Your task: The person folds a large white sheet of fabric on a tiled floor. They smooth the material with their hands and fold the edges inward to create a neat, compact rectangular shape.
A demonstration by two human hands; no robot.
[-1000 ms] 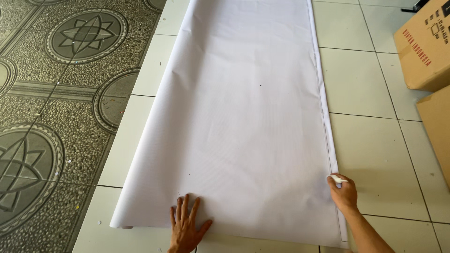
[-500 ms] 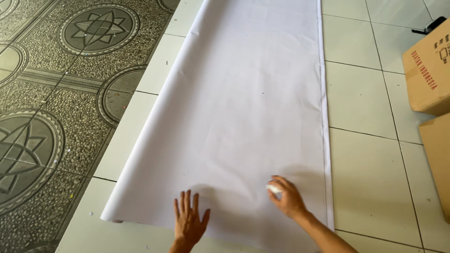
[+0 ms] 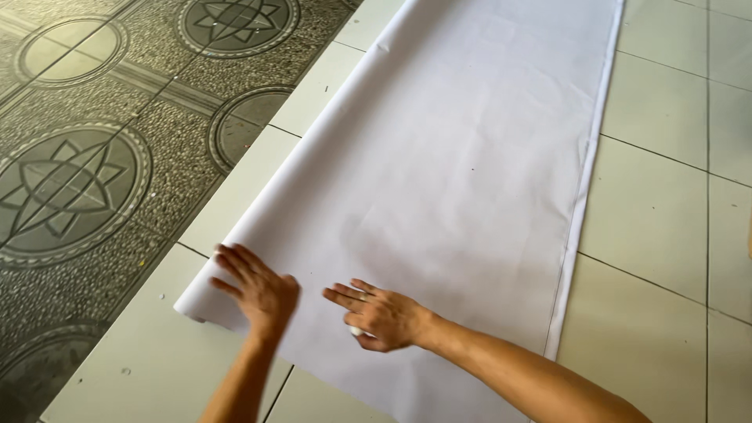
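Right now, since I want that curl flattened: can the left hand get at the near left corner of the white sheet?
Probably yes: the left hand already lies flat on the white sheet beside its curled corner, with nothing between them.

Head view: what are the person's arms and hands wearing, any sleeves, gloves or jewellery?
Both forearms are bare as far as the frame shows, with no sleeves in view. The left hand has no glove, ring or watch. The right hand is gloveless too, with what looks like a ring on one finger.

This looks like a home floor used as a sewing or craft workspace: pale square floor tiles (image 3: pixel 666 204) at three o'clock, patterned star-medallion tiles (image 3: pixel 70 188) at nine o'clock, a long white fabric sheet (image 3: pixel 470 172) spread between.
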